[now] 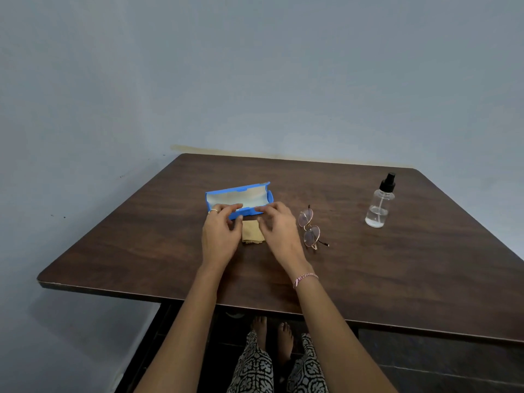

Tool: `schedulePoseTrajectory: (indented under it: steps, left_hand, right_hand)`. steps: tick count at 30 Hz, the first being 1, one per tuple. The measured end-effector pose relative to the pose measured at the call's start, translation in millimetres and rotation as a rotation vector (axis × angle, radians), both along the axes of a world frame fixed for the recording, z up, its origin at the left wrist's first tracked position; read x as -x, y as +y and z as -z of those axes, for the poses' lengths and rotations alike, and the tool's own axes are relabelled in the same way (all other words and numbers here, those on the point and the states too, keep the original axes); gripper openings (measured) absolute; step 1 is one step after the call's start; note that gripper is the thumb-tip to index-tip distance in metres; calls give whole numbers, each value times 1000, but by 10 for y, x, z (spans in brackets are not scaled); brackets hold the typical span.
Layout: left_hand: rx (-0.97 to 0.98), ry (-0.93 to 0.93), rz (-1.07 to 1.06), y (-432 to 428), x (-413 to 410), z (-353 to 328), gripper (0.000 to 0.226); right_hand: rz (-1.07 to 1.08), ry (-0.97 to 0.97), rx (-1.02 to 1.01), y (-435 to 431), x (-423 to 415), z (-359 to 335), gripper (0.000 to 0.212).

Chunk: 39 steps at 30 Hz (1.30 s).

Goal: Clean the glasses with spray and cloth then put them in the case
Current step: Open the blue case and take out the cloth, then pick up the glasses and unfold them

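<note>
A blue glasses case (240,197) lies open on the brown table (368,265), its pale lining showing. My left hand (219,231) and my right hand (279,226) rest at the case's near rim, fingers touching its front edge. A folded tan cloth (252,232) lies flat on the table between the two hands, just in front of the case. Round thin-framed glasses (310,228) lie on the table to the right of my right hand, apart from it. A clear spray bottle (380,202) with a black nozzle stands upright at the far right.
The table stands against a blue-grey wall (255,80) at its far edge. Its near edge runs across the lower view, with my legs and bare feet (273,336) beneath it. Bare wood surrounds the objects.
</note>
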<state>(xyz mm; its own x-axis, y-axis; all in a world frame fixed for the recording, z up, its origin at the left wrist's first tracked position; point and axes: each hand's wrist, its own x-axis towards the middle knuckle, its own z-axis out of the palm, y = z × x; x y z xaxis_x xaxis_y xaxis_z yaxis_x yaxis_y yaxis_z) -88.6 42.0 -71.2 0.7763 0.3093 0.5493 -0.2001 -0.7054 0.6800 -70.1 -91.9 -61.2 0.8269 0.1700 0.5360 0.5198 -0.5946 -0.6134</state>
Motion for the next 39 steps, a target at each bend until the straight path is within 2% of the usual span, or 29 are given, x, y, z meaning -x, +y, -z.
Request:
schedulePoseTrajectory:
  steps: [3,5,7,12,17,22,27,32,35,39]
  left_hand:
    - [49,-87,6,-160,3,-103,22]
    - [102,-50,30,-332,-35,-174,21]
    - [139,38,74,-544,-99,-191,21]
    - [194,245,167,-1030,-268,-86,21]
    - [222,277,120,-1200,-400,-8,20]
    - [199,258,105,-1199,-434,31,21]
    - [-6,215,117,-1150,-489,-120,19]
    - [-370,183,240,-1158,-688,-388,21]
    - [-492,269,328,-1202,-778,-531,21]
    - [-567,442,339,-1286,-828,-631,25]
  right_hand:
    - [34,-144,-235,-174,145,-282,21]
    - [91,-219,-334,-408,170,-436,19]
    - [168,-204,-396,-694,94,-487,19]
    - [303,34,-342,-1260,-219,-241,17]
    - [292,223,-227,-1462,-311,30,14]
    - [254,249,-219,-1398,-365,25,11]
    - [318,244,-220,-1401,-308,-30,11]
    - [324,364,33,-1302,-243,-226,27]
    - [339,437,184,-1231,-190,-358,51]
    - [356,467,259,-1169,-110,-429,57]
